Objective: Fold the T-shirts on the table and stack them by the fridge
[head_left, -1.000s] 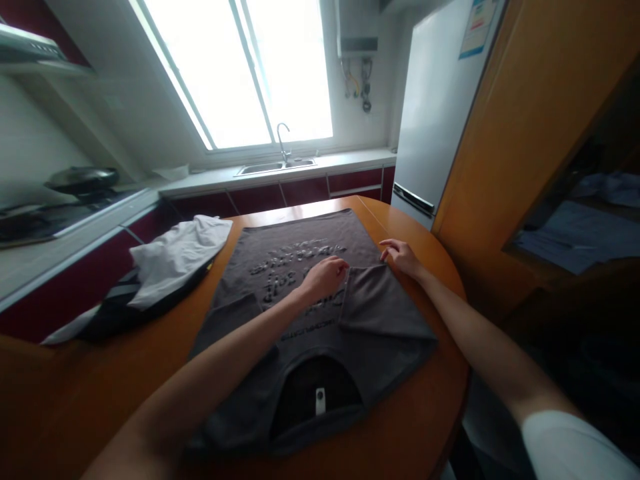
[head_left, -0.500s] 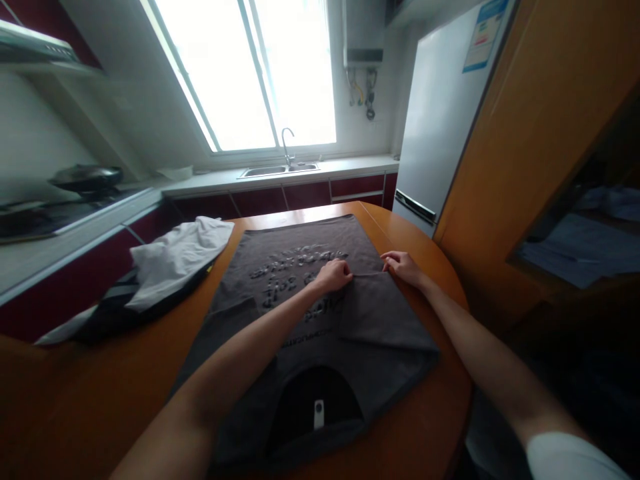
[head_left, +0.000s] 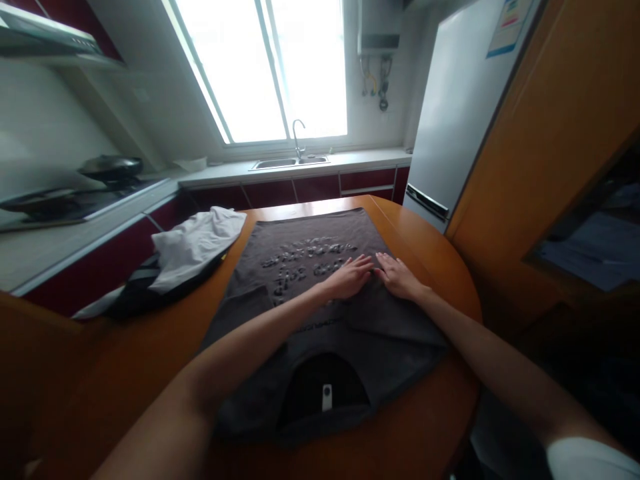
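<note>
A dark grey T-shirt (head_left: 310, 340) lies spread on the wooden table (head_left: 425, 240), its neck opening and a small white label toward me. Raised dark lettering crosses its chest, partly covered by my left arm. Both sleeves are folded inward over the body. My left hand (head_left: 350, 276) rests flat on the shirt beside the right-side folded sleeve, fingers stretched out. Close to it, my right hand (head_left: 397, 275) lies flat on that sleeve near the shirt's right edge, fingers extended. Neither hand grips the cloth.
A heap of white and black clothing (head_left: 197, 243) lies at the table's left edge. Beyond are a counter with a sink (head_left: 287, 162), a stove with a wok (head_left: 111, 167) at left, and a fridge (head_left: 455, 113) at right.
Both hands have let go of the sleeve's edge, which they pinched before, and now lie flat on the cloth. My right hand has moved inward onto the shirt. The view has shifted slightly.
</note>
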The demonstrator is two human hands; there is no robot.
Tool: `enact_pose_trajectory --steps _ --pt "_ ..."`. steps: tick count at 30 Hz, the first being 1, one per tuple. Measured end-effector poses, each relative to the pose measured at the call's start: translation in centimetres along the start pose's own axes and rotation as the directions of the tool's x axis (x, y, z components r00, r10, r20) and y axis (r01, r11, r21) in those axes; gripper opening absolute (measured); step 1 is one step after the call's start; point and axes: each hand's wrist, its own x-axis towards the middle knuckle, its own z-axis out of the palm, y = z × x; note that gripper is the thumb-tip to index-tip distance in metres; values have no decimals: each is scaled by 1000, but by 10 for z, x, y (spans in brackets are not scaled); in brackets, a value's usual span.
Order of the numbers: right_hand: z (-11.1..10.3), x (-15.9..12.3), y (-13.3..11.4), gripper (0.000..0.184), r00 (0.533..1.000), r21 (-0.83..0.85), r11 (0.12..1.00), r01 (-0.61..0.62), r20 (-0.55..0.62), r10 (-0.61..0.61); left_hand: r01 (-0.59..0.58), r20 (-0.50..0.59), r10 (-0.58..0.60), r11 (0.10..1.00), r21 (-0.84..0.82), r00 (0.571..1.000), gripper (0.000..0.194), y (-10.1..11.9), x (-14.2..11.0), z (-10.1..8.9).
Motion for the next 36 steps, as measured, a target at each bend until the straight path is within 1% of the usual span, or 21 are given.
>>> enact_pose_trajectory --steps 2,4,6,8,10,13,15,17,19,22,24,26,28,30,33,36 --pt "4 -3 -2 57 999 -38 999 -22 47 24 68 -53 -68 998 -1 996 48 -21 -13 -23" --pt "4 -5 -1 57 998 -51 998 -27 47 30 129 -99 -128 992 4 987 48 -42 -36 -48" --pt "-1 -5 1 56 1000 -45 999 -25 1 25 183 -148 -181 983 -3 972 48 -59 -70 -68" --pt "-9 -4 2 54 998 -17 1000 -8 -64 7 233 -205 -231 972 -15 951 49 -71 -110 -82" --pt "-19 -4 0 51 993 47 998 32 -112 -26 285 -248 -283 958 -25 927 52 -78 -152 -86" --pt "-29 -9 -13 47 988 145 985 97 -133 -78 361 -258 -354 932 -22 899 56 -78 -210 -80" --pt "-28 -19 -24 47 986 149 981 124 -127 -106 387 -243 -377 922 -8 894 55 -73 -239 -70" --pt "-21 -33 -34 48 987 99 985 141 -96 -132 396 -219 -382 918 21 898 54 -67 -259 -61" --pt "-10 -51 -38 50 988 29 989 146 -44 -145 409 -188 -392 911 60 900 54 -62 -270 -54" --pt "-2 -71 -36 53 988 -26 987 156 17 -155 437 -137 -422 894 101 896 57 -61 -275 -48" --pt "-4 -77 -35 53 986 -16 986 165 -4 -165 435 -116 -423 894 111 899 58 -62 -274 -48" --pt "-10 -80 -39 52 985 -5 986 167 -40 -167 424 -127 -410 899 113 903 60 -61 -273 -49" --pt "-14 -82 -50 51 985 -10 986 166 -42 -166 414 -149 -397 904 111 906 60 -58 -272 -51" --pt "-15 -84 -66 52 986 -30 986 163 -17 -164 406 -169 -385 907 112 907 60 -51 -272 -51" --pt "-6 -87 -92 58 990 -90 986 142 11 -141 383 -155 -362 913 139 919 62 -40 -273 -46" --pt "8 -87 -108 66 992 -151 982 115 64 -107 345 -93 -333 922 178 938 68 -32 -275 -40"
